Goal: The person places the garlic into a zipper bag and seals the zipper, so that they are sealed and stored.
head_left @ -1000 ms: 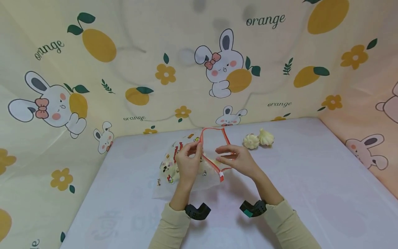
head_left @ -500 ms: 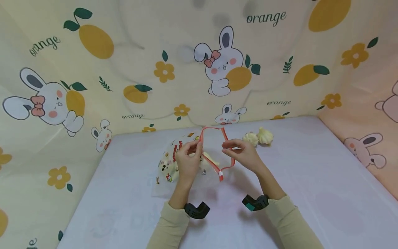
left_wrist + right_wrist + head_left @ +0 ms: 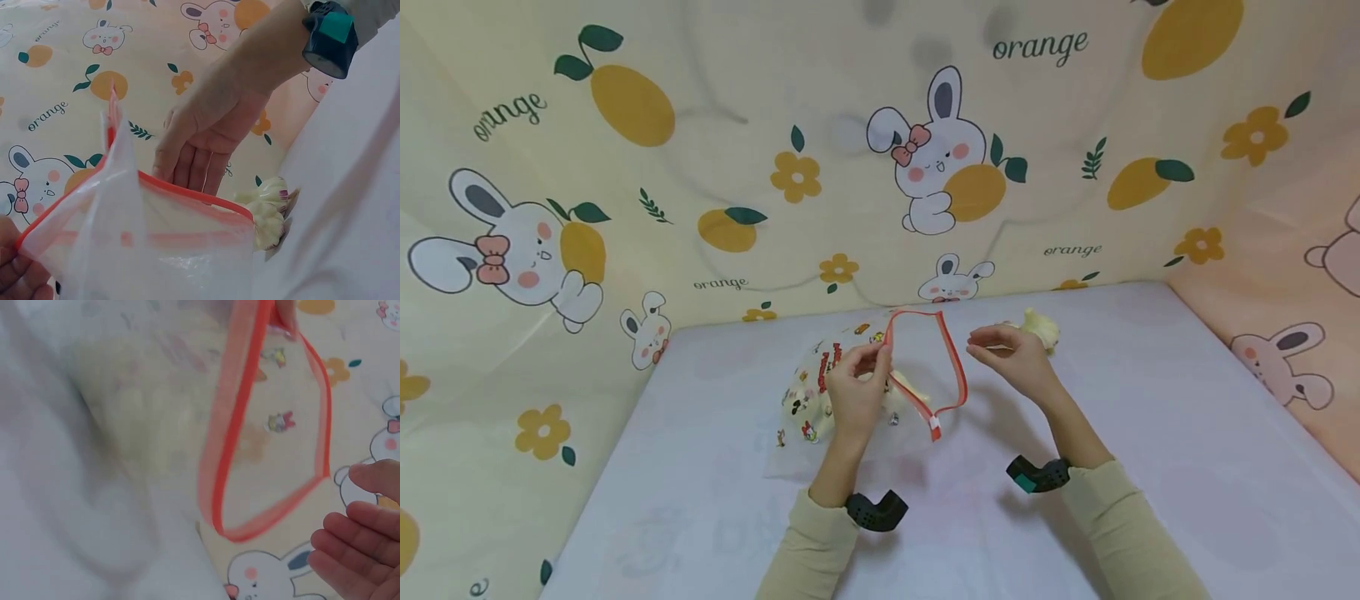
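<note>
A clear zip bag (image 3: 820, 387) with cartoon prints and an orange rim (image 3: 955, 367) lies on the table with its mouth held wide. My left hand (image 3: 880, 358) pinches the rim's left side and holds it up. Something pale yellow (image 3: 912, 388) shows inside the bag. My right hand (image 3: 992, 343) hovers open to the right of the mouth, holding nothing, just in front of two pale bun-shaped pieces (image 3: 1043, 327). In the left wrist view the right hand (image 3: 206, 144) hangs above the rim (image 3: 187, 194) with the buns (image 3: 269, 215) beside it. The right wrist view shows the orange rim (image 3: 240, 425) and my relaxed fingers (image 3: 350, 544).
The table has a pale lilac cloth (image 3: 1150, 433). Printed rabbit-and-orange curtains (image 3: 775, 167) close it in at the back and on both sides. A black wrist camera (image 3: 876, 510) sits on each forearm.
My right hand has moved right, away from the bag's rim and toward the buns. The left hand still holds the rim in the same place.
</note>
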`<state>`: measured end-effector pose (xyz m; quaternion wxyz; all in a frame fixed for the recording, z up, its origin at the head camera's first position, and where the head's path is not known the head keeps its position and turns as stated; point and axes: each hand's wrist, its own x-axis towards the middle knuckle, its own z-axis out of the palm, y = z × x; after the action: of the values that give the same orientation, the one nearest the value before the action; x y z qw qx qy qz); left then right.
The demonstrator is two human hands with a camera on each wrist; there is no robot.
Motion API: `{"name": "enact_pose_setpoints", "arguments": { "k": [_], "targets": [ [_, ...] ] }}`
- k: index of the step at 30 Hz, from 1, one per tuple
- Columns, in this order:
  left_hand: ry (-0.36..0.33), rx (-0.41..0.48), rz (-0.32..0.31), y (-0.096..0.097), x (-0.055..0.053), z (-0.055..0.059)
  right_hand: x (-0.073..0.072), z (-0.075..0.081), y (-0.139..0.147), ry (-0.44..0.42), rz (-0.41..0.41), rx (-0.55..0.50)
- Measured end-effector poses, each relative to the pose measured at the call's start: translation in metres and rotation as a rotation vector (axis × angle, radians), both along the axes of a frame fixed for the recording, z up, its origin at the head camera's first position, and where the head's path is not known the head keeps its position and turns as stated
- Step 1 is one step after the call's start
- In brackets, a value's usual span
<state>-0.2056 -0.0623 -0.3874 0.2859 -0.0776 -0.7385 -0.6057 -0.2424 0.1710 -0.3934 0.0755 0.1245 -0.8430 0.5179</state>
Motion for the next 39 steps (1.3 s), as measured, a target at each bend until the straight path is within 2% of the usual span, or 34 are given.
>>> {"name": "enact_pose_setpoints", "arguments": {
  "k": [13,20,31,39],
  "targets": [
    [-0.008,0.011,-0.007,-0.001,0.001,0.001,-0.015,0.014,0.034,0.11,-0.138,0.098],
    [0.003,0.006,-0.006,-0.001,0.001,0.002,-0.024,0.016,0.055,0.071,-0.178,0.102],
    [0.004,0.005,-0.011,0.001,0.001,0.003,-0.038,0.008,0.078,0.056,-0.234,0.06],
    [0.005,0.022,-0.024,0.001,0.002,0.001,-0.043,0.0,0.092,0.019,-0.29,0.126]
  ]
}}
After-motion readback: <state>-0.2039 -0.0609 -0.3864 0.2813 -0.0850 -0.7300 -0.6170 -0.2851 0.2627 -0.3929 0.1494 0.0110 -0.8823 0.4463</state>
